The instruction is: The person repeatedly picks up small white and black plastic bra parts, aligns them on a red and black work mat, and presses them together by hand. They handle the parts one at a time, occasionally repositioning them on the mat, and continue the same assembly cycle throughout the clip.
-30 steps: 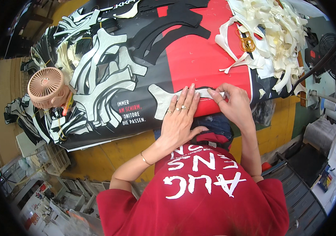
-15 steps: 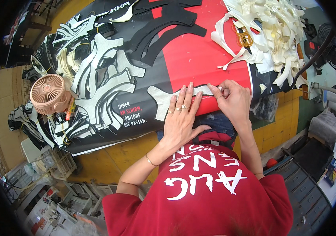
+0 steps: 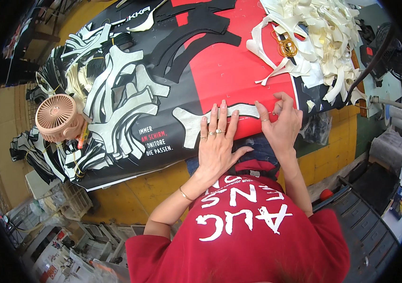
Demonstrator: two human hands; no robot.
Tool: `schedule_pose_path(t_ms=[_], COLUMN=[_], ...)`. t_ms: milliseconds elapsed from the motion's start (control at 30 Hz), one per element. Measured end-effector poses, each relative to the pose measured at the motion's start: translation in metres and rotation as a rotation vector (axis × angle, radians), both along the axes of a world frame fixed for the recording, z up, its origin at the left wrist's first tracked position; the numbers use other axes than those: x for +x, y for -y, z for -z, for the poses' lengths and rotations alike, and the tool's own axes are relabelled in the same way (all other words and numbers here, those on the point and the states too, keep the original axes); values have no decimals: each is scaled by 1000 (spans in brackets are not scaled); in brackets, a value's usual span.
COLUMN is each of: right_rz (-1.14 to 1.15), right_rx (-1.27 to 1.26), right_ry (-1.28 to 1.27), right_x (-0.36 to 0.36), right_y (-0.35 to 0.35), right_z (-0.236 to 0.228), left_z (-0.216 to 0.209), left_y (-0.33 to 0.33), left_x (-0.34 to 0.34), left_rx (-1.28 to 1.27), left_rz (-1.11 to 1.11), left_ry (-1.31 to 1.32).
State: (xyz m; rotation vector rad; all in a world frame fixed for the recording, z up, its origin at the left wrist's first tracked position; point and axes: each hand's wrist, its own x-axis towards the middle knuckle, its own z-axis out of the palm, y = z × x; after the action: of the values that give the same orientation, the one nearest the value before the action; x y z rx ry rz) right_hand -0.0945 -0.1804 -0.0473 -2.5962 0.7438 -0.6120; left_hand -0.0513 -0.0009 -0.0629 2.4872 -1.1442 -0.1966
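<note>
A light grey-white fabric piece (image 3: 192,132) with black edging lies flat on the black and red sheet in front of me. It has a wide, forked left end and a narrow curved strip (image 3: 248,110) running to the right. My left hand (image 3: 217,141) rests flat across its middle, fingers stretched out, hiding part of it. Beside the strip's right tip is my right hand (image 3: 283,125), its thumb close to the tip. Its fingers are bent and apart from the thumb, with red sheet showing in the gap; nothing shows between them.
Stacks of similar white pieces (image 3: 125,115) and a pink fan (image 3: 58,115) stand on the left. Black cut pieces (image 3: 198,45) lie at the far side. A heap of cream fabric strips (image 3: 326,33) with yellow rubber bands (image 3: 286,47) fills the far right.
My right thumb and fingers have parted from their pinch at the strip's right tip, and that hand has shifted slightly off it. My left hand stays flat on the piece.
</note>
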Motion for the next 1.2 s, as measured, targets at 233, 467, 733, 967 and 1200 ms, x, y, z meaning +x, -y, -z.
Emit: schedule_pose_path(t_ms=[233, 467, 733, 967, 1200], right_rz=[-131, -168, -426, -617, -600], right_rx=[1, -59, 178, 287, 336], right_ry=[75, -29, 55, -15, -13], right_x=[-8, 3, 39, 82, 83], right_y=[6, 3, -37, -66, -59], right_z=[-1, -15, -40, -14, -8], left_z=[-1, -5, -11, -9, -13], left_y=[7, 1, -45, -60, -46], left_x=[-2, 7, -6, 3, 15], left_rx=[-20, -135, -469, -367, -346], left_rz=[-48, 9, -244, -616, -627], left_ry=[-21, -103, 111, 148, 125])
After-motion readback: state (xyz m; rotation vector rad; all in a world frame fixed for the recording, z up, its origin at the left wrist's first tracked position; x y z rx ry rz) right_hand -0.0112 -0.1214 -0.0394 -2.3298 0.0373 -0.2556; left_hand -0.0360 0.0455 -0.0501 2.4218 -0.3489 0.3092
